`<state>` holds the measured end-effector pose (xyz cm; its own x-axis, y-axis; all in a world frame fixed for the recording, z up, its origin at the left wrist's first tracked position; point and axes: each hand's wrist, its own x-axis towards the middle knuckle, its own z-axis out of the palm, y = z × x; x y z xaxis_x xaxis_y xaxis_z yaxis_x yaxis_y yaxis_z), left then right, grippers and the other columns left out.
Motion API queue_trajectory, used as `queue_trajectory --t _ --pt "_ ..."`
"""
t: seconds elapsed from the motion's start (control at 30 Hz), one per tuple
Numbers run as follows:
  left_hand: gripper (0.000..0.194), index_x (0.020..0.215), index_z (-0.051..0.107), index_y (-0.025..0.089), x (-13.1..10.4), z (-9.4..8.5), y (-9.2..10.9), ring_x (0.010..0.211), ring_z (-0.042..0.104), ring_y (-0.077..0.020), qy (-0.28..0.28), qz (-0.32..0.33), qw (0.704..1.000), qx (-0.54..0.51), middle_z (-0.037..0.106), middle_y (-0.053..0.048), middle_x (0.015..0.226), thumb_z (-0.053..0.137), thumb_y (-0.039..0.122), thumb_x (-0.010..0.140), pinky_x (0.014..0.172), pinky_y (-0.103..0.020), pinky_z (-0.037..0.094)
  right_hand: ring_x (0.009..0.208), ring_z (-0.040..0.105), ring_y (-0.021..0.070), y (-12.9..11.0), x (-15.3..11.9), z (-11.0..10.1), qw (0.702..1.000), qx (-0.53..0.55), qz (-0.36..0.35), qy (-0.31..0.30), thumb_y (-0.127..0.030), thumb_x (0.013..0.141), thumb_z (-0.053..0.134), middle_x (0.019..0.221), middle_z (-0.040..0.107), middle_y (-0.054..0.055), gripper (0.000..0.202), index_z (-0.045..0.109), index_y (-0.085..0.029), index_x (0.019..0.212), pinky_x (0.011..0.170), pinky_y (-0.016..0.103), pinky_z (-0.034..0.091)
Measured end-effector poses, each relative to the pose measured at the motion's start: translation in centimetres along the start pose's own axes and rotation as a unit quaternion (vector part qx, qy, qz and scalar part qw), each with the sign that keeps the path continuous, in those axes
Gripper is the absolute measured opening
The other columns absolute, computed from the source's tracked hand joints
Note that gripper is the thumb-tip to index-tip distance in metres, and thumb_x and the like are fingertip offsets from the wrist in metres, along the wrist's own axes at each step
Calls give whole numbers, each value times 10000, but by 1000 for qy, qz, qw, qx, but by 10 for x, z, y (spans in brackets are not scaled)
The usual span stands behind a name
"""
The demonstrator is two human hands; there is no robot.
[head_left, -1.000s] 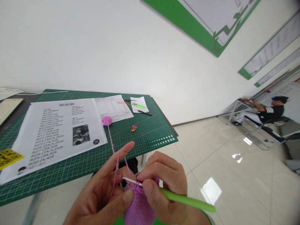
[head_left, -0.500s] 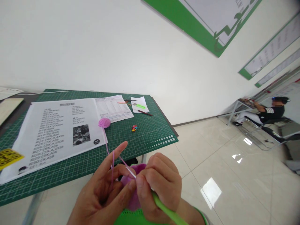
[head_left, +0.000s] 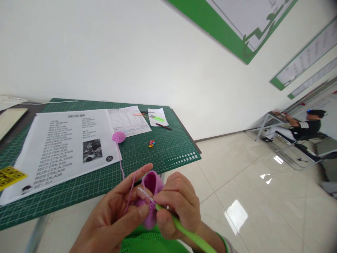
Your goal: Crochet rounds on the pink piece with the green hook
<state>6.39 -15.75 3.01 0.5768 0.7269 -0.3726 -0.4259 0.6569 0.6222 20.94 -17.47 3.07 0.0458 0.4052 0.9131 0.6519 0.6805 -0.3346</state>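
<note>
My right hand [head_left: 180, 203] is closed around a crochet hook [head_left: 189, 234] with a green handle; its metal tip points up and left. The tip passes by the edge of a pink crocheted piece [head_left: 153, 184], which has a cupped, hollow shape. My left hand [head_left: 116, 214] pinches that piece between thumb and fingers, its index finger stretched out with pink yarn looped over it. From there the strand runs up to a small pink yarn ball [head_left: 119, 137] lying on the printed sheet's right edge.
A green cutting mat [head_left: 142, 154] covers the table. On it lie a printed pattern sheet [head_left: 63, 140], a form [head_left: 126, 121], green-handled snips [head_left: 158, 118], a dark stick [head_left: 164, 126] and small coloured stitch markers [head_left: 151, 143]. Far right, a person [head_left: 302, 126] sits at another table.
The crocheted piece has tilted so its hollow opening shows more. The hook tip has shifted slightly left, and my right hand has turned a little, showing more of the green handle.
</note>
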Motion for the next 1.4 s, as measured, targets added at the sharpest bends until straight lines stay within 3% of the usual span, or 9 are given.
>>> queue_trajectory --t 0.17,0.43,0.77,0.87,1.0,1.1,1.23,1.33,1.4 --pt "618 1308 608 304 -2 -12 1 650 625 -133 -42 -17 999 -22 713 5 770 785 179 729 621 -210 515 532 554 123 -9 13 -11 996 56 44 -58 -245 966 393 609 627 21 290 622 -171 806 510 284 441" --pt "606 1285 632 277 -3 -2 5 616 597 -107 -76 -28 996 -46 688 27 726 796 141 718 611 -196 500 574 569 123 -14 13 -30 984 95 96 -120 -255 990 362 663 661 13 353 685 -181 870 585 332 445" --pt "539 1229 677 264 -4 1 5 621 573 -113 -94 -25 995 -4 678 24 706 807 198 710 582 -186 476 480 492 103 -18 20 -37 970 161 167 -70 -253 974 410 507 571 -2 423 692 -170 671 512 284 379" --pt "538 1213 689 256 -3 5 6 614 574 -121 -101 -28 994 -1 689 15 707 819 215 692 572 -196 477 471 482 106 -17 18 -38 956 195 207 -75 -269 967 419 467 547 -7 443 684 -179 623 494 274 373" --pt "516 1142 731 260 -2 14 6 593 562 -123 -68 -12 997 17 678 14 661 854 243 641 547 -199 462 442 448 105 -16 13 -35 932 253 256 -38 -305 968 415 426 518 -8 483 641 -186 558 459 262 357" --pt "512 1111 746 280 -2 19 5 565 546 -111 -57 12 998 21 676 12 647 872 248 616 515 -188 437 477 472 107 -20 14 -32 955 185 227 -44 -317 981 395 477 541 -4 460 633 -186 610 474 264 376" --pt "550 1141 725 307 -5 19 3 547 570 -104 -37 13 999 28 670 14 665 870 217 618 518 -191 450 509 488 121 -22 17 -30 990 3 113 -85 -242 957 403 560 583 4 335 624 -185 712 505 302 402" --pt "547 1153 709 331 -6 17 2 562 597 -116 -22 26 999 40 682 11 691 862 247 633 539 -206 476 525 499 128 -18 14 -26 995 -55 58 -60 -207 932 422 609 613 14 249 618 -173 781 516 310 411" --pt "536 1167 695 342 -5 17 0 577 614 -126 -11 47 998 49 680 15 701 845 255 660 534 -206 483 566 534 141 -15 11 -22 995 -58 67 -41 -259 957 410 658 639 30 265 624 -167 829 543 315 435"
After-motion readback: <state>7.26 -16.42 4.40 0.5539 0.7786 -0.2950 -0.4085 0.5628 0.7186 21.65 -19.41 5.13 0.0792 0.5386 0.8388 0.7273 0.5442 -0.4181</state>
